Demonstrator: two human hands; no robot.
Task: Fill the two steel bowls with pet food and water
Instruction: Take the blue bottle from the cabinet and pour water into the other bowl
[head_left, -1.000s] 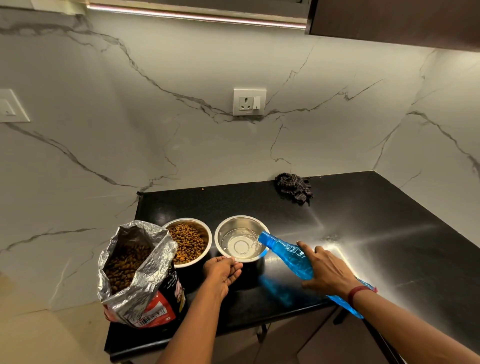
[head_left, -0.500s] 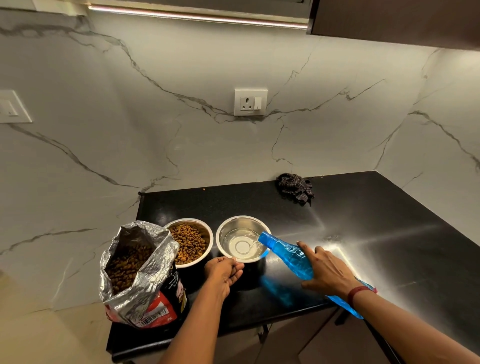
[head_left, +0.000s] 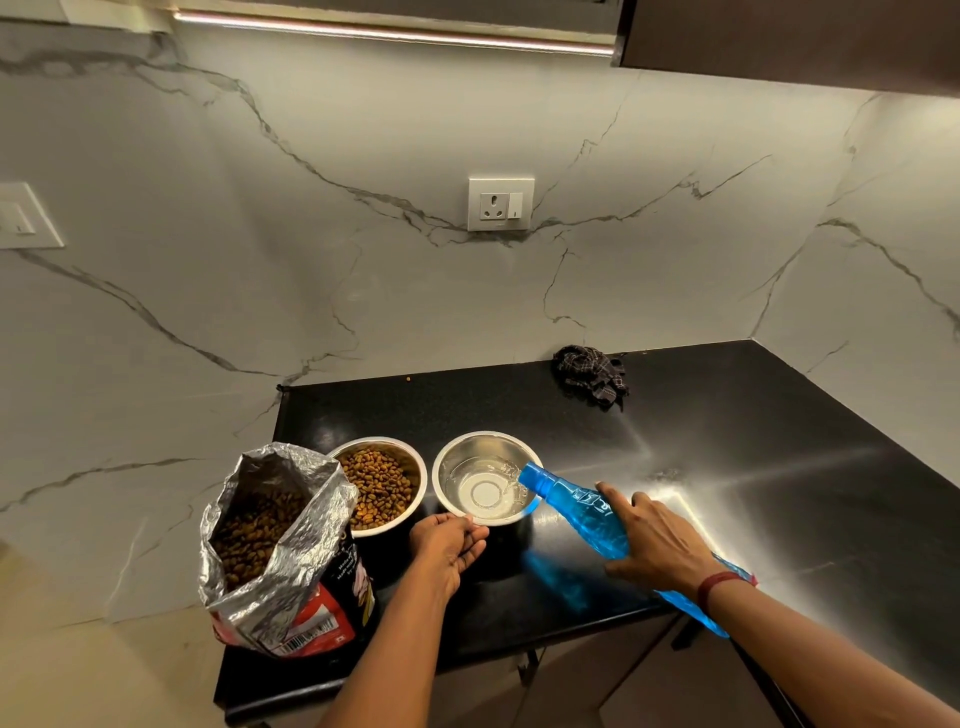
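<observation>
A black stone surface is set in a corner of white marble walling veined in grey, lit from a light strip under a dark cabinet. A socket plate is fixed to the wall at 12 o'clock from the bowls, and a switch plate is seen at the far left edge.

Two steel bowls are placed side by side near the front of the surface. The food bowl is filled with brown kibble. The water bowl, just beside it at 3 o'clock, holds a shallow pool of water.

A blue bottle is tilted, its open mouth held over the water bowl's rim at 3 o'clock. It is gripped by the right hand, whose fingers are curled over its body; a red band is worn on that wrist.

The left hand is laid at the water bowl's near rim, at 6 o'clock, with bent fingers touching the rim. Whether the rim is pinched cannot be told.

An open foil-lined food bag is stood at 8 o'clock from the food bowl, just beside it, with kibble visible inside. A dark checked cloth is bunched against the wall at 1 o'clock from the water bowl, well apart.
</observation>
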